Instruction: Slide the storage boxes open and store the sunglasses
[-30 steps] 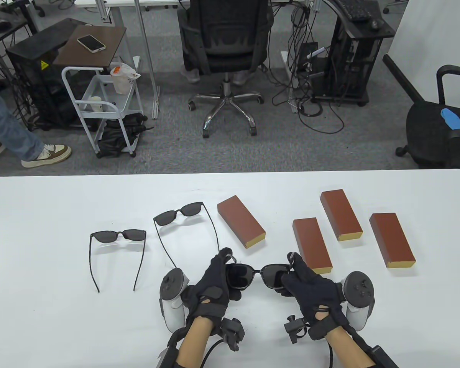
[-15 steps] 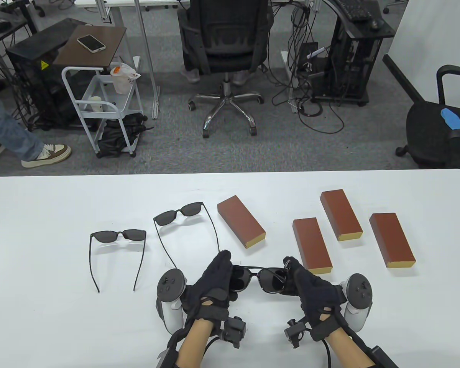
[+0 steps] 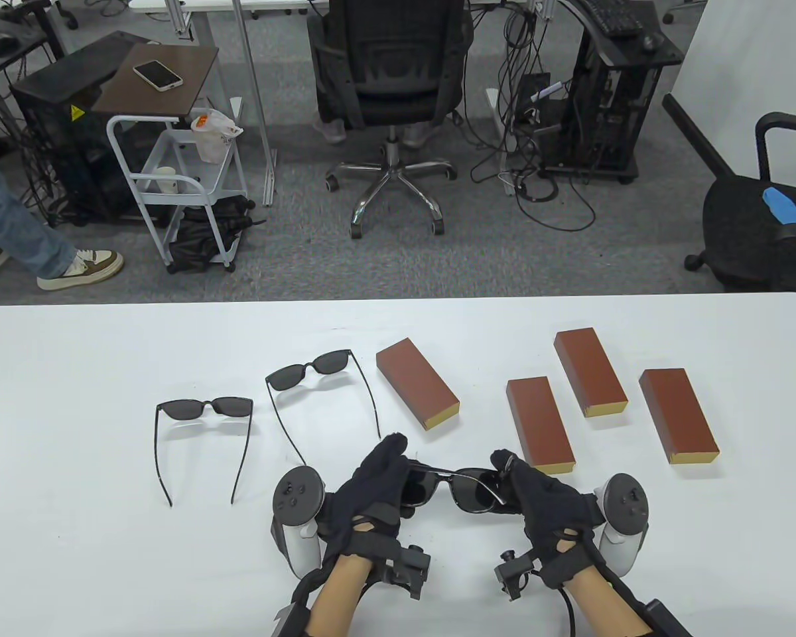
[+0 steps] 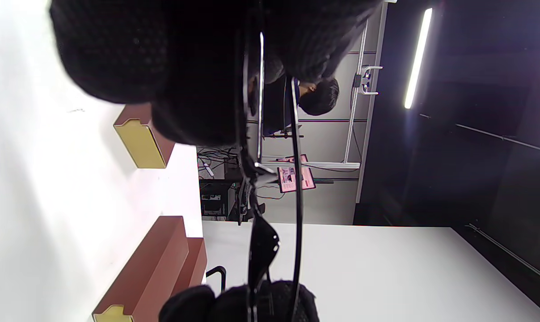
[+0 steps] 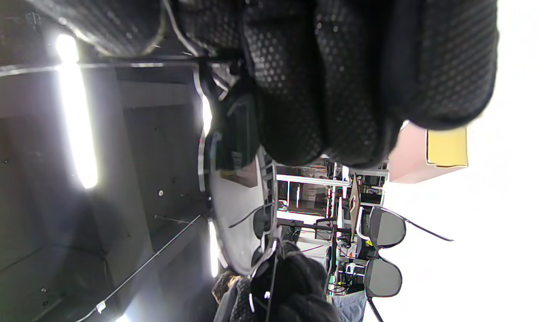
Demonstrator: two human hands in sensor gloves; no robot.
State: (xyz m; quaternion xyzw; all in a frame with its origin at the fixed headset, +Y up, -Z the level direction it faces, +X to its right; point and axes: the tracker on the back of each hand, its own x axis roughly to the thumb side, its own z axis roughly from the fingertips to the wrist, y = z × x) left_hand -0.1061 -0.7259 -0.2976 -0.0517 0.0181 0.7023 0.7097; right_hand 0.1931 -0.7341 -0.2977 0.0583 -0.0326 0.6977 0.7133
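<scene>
Both hands sit low in the centre of the table view, gripping one pair of sunglasses (image 3: 452, 486) between them above the smooth white table (image 3: 73, 531). The left hand (image 3: 371, 491) in its black knit glove closes around one end, the right hand (image 3: 544, 504) around the other. The frame is thin, dark and glossy, with rounded dark lenses. In the right wrist view the glove fabric shows a fine dotted weave.

Two more pairs lie on the table with arms unfolded: a squarish pair (image 3: 203, 434) at middle left and a second pair (image 3: 318, 391) just right of it. Four flat rectangular boxes with matte red-brown tops and pale yellow ends lie shut: the nearest box (image 3: 540, 424) just above the right hand, a slanted box (image 3: 417, 383) at centre, a far box (image 3: 590, 371) and a rightmost box (image 3: 678, 415) at middle right.

Against half a second ago, the held sunglasses have tipped flatter, so the lenses look thinner, and both hands sit slightly lower in the frame. The loose pairs and the boxes have not moved.

The ends of the held frame are hidden inside the gloves, so whether its arms are folded cannot be told for sure. The left wrist view shows the sunglasses edge-on, dark and hard to read.
</scene>
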